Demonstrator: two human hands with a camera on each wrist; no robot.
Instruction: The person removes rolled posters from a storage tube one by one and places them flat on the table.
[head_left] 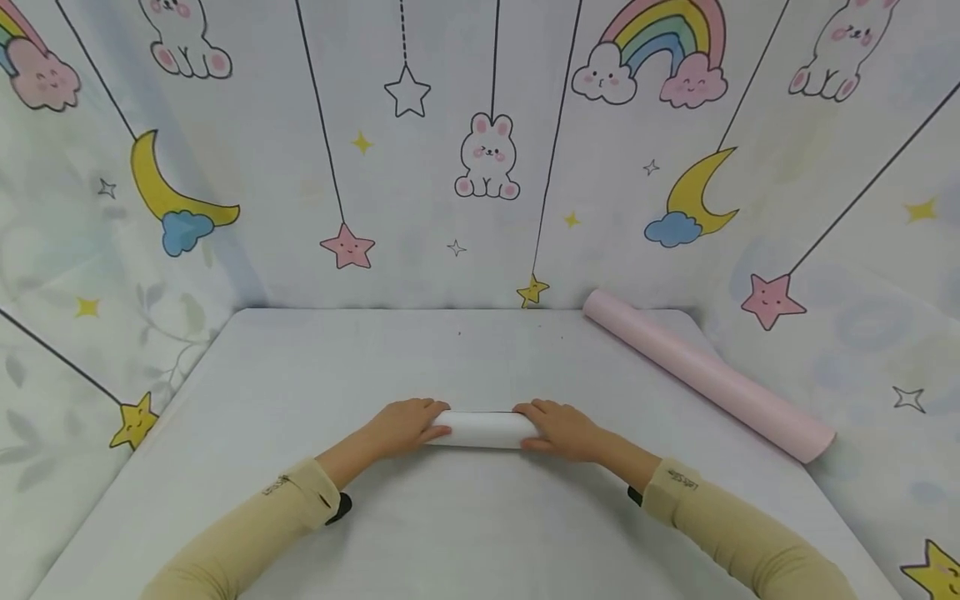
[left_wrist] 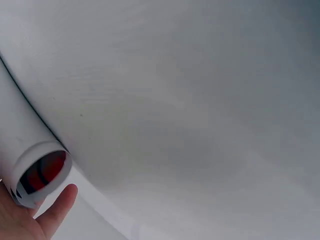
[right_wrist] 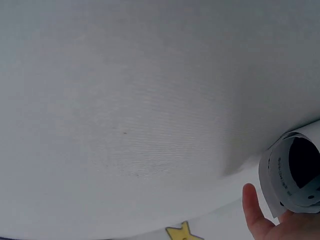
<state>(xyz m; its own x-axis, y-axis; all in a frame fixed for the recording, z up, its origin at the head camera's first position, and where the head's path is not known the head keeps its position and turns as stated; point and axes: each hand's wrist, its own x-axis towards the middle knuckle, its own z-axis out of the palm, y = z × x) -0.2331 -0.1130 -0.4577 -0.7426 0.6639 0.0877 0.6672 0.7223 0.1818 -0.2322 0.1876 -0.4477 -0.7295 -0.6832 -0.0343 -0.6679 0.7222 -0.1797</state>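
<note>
A white paper roll (head_left: 486,430) lies crosswise over the middle of the table, held at both ends. My left hand (head_left: 408,427) grips its left end, with the fingers over the far side and the thumb on the near side. On the right end, my right hand (head_left: 566,429) holds it the same way. Red and dark print shows inside the roll's open end (left_wrist: 44,174) in the left wrist view. In the right wrist view the other end (right_wrist: 285,175) shows loosely wound layers with small dark print on the inner face.
A long pink roll (head_left: 708,371) lies slanted along the table's right side, its near end reaching over the edge. The white table (head_left: 330,350) is bordered at the back and sides by a cloth backdrop (head_left: 420,192) with drawn bunnies, stars and moons.
</note>
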